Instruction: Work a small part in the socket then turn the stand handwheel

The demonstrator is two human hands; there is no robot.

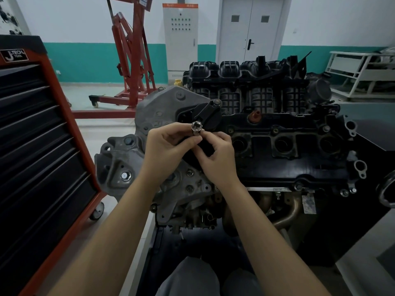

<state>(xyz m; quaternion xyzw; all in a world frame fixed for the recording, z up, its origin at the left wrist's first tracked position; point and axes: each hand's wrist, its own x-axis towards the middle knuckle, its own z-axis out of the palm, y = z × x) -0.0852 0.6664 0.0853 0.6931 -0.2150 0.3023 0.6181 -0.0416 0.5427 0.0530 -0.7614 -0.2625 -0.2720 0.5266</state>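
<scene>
While both hands meet above the engine [277, 159], the left hand [168, 146] pinches a small metal socket [196, 129], open end up; the right hand's [215, 154] fingertips pinch its lower end, seemingly to steady it.

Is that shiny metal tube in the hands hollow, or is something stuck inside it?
Hollow and empty at the end we see: the socket shows a dark open mouth toward the camera. Left hand and right hand pinch it.
</scene>
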